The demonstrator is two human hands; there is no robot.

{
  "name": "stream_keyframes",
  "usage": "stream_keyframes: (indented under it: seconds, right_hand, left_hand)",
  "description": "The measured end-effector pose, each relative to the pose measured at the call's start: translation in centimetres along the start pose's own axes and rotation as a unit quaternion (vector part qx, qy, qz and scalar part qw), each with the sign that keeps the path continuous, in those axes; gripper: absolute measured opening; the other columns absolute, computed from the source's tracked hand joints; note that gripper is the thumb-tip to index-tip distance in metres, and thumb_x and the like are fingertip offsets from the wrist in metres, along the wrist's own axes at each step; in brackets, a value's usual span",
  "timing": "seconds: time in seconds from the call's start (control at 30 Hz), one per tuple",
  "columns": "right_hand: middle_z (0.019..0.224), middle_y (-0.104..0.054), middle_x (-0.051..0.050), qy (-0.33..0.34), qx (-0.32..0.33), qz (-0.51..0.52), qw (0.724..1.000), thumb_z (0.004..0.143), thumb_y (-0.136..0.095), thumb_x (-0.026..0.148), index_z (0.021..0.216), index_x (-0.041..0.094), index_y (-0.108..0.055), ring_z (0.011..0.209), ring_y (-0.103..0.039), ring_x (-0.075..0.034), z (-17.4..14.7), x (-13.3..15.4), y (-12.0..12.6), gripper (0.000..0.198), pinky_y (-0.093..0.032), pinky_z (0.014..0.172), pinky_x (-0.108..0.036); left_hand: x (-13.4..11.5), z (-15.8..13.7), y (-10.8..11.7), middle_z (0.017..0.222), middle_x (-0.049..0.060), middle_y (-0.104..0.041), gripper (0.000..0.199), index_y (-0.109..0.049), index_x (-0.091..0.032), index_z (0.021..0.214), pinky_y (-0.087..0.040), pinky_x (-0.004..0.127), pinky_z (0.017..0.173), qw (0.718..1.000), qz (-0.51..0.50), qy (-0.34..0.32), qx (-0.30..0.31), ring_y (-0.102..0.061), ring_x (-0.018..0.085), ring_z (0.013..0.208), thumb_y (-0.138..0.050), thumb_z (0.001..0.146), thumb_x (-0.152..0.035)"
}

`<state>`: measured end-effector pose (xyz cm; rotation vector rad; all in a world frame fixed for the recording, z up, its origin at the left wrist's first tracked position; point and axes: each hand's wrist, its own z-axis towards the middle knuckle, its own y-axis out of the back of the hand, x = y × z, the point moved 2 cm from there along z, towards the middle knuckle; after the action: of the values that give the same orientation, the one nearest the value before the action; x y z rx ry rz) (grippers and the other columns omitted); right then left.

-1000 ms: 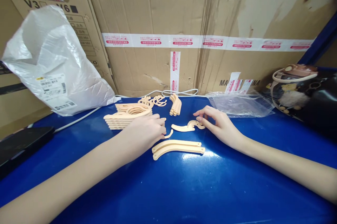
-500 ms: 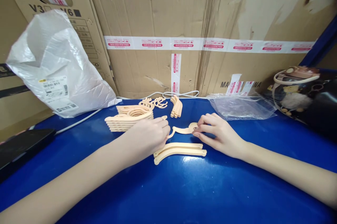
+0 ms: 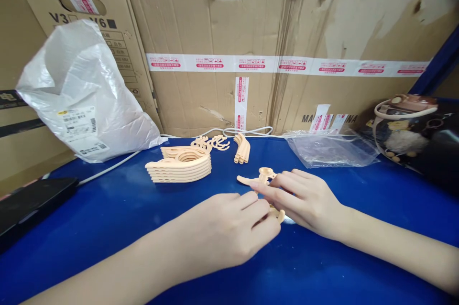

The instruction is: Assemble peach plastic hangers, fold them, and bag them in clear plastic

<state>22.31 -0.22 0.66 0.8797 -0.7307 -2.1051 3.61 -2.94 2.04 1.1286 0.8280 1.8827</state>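
Left carton (image 3: 118,4): showing V3, V6
Back carton (image 3: 258,18): reading "MA…INA"
Left hand (image 3: 236,228): sitting bent-fingered, can't tell grip
Right hand (image 3: 311,200): touching beige piece (image 3: 266,170), grip unclear

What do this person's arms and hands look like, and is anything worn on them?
Left hand and right hand are ungloved, with slim fingers. Both forearms are bare where visible: no sleeve, watch or bracelet shows.

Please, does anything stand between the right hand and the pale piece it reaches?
Nothing visible stands between the right hand and the pale piece: the hand overlaps it in view, seemingly touching. The left hand is close on the near side, but leaves the piece's far part visible.
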Motion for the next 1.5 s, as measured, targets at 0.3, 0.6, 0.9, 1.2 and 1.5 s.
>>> stream_keyframes:
  seconds: [0.3, 0.6, 0.9, 1.2, 1.5]
  right_hand:
    - [0.074, -0.065, -0.005, -0.123, 0.142, 0.093, 0.978, 0.099, -0.041, 0.027, 0.082, 0.018, -0.063, 0.065, -0.055, -0.016, 0.5, -1.1, -0.7, 0.029, -0.035, 0.06, -0.03]
    - [0.056, -0.047, 0.007, -0.429, 0.047, 0.559, 0.709, 0.091, -0.054, 0.048, 0.082, 0.019, -0.051, 0.05, -0.039, -0.008, 0.5, -2.1, -3.7, 0.03, -0.029, 0.049, -0.023]
    - [0.052, -0.037, 0.01, -0.445, 0.017, 0.599, 0.666, 0.09, -0.055, 0.049, 0.08, 0.021, -0.045, 0.048, -0.027, -0.007, 0.0, -1.3, -4.1, 0.032, -0.021, 0.047, -0.024]
    - [0.057, -0.045, 0.007, -0.46, 0.023, 0.606, 0.649, 0.083, -0.063, 0.051, 0.071, 0.019, -0.047, 0.048, -0.031, -0.006, 0.3, -1.3, -4.2, 0.038, -0.024, 0.047, -0.023]
    - [0.067, -0.06, 0.002, -0.468, 0.012, 0.637, 0.613, 0.081, -0.067, 0.049, 0.08, 0.018, -0.056, 0.054, -0.046, -0.008, 0.0, -1.8, -4.5, 0.034, -0.037, 0.053, -0.024]
  left_hand:
    - [1.6, 0.4, 0.7, 0.084, 0.007, -0.065, 0.028, -0.06, -0.015, 0.087, -0.045, 0.03, 0.066, 0.998, 0.055, -0.014, 0.039, -0.06, 0.019, 0.075, -0.035, 0.096, -0.006]
    - [3.6, -2.6, 0.2, 0.075, -0.002, -0.055, 0.014, -0.048, -0.019, 0.08, -0.035, 0.027, 0.058, 0.973, -0.137, 0.177, 0.055, -0.051, 0.014, 0.068, -0.052, 0.093, -0.024]
    - [3.4, -3.1, -1.0, 0.075, -0.004, -0.05, 0.016, -0.047, -0.019, 0.077, -0.031, 0.024, 0.053, 0.928, -0.244, 0.214, 0.181, -0.047, 0.01, 0.06, -0.053, 0.091, -0.025]
    - [2.8, -3.1, -1.8, 0.088, 0.0, -0.05, 0.012, -0.048, -0.018, 0.08, -0.03, 0.024, 0.053, 0.949, -0.194, 0.195, 0.155, -0.046, 0.011, 0.063, -0.049, 0.091, -0.022]
    - [3.7, -2.9, -1.3, 0.07, -0.005, -0.049, 0.016, -0.048, -0.021, 0.086, -0.038, 0.022, 0.055, 0.767, -0.526, 0.365, 0.04, -0.046, 0.01, 0.061, -0.055, 0.089, -0.035]
